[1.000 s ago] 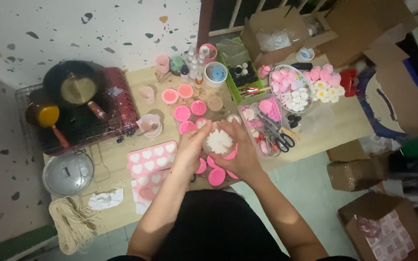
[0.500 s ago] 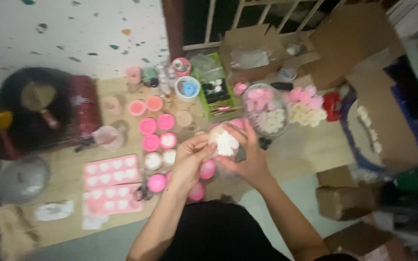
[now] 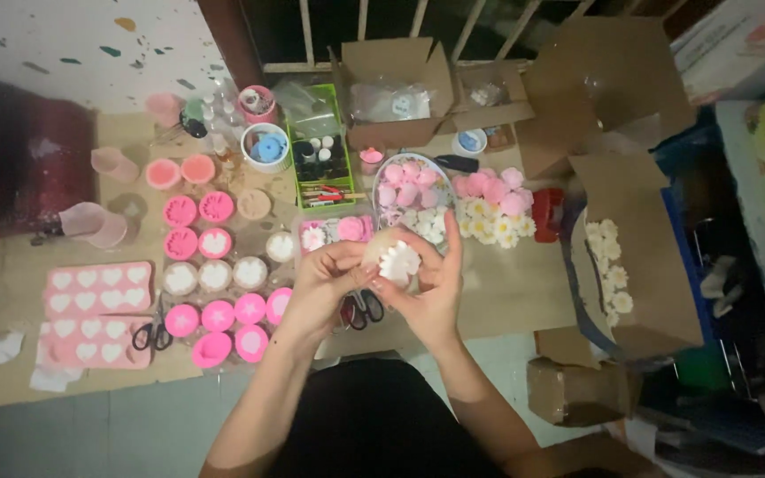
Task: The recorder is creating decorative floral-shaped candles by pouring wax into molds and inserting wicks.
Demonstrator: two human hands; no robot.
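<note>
both hands meet above the table's (image 3: 524, 292) near edge, forearms angling up from the bottom and converging. the left hand (image 3: 325, 288) and right hand (image 3: 431, 288) are clamped together on a white flower-shaped piece (image 3: 397, 261), fingers curled round its sides, right fingers raised behind it. scissors (image 3: 363, 307) lie just beneath; pink round moulds (image 3: 219, 314) sit to the left.

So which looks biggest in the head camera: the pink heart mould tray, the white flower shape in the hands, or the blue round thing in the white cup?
Largest to smallest:
1. Pink heart-shaped mould tray
2. White flower-shaped piece, held by both hands nearer the camera, so its rank is unsure
3. Blue round piece in the white cup
</note>
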